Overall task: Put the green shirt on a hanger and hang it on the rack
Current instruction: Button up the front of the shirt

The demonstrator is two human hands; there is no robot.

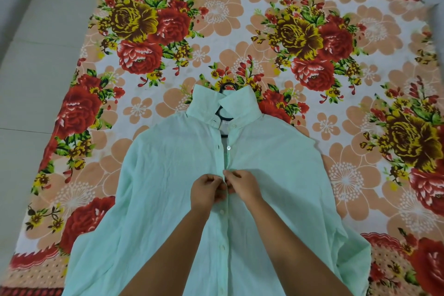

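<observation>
The pale green shirt lies flat, front up, on the flowered bed, collar pointing away from me. A black hanger is inside it; only its hook shows above the collar and a bit in the neck opening. My left hand and my right hand meet at the button placket in mid-chest, each pinching one edge of the shirt front around a button. The button above them is undone, and the ones below look fastened.
The flowered bedsheet covers the whole bed. A pale tiled floor runs along the left side. No rack is in view.
</observation>
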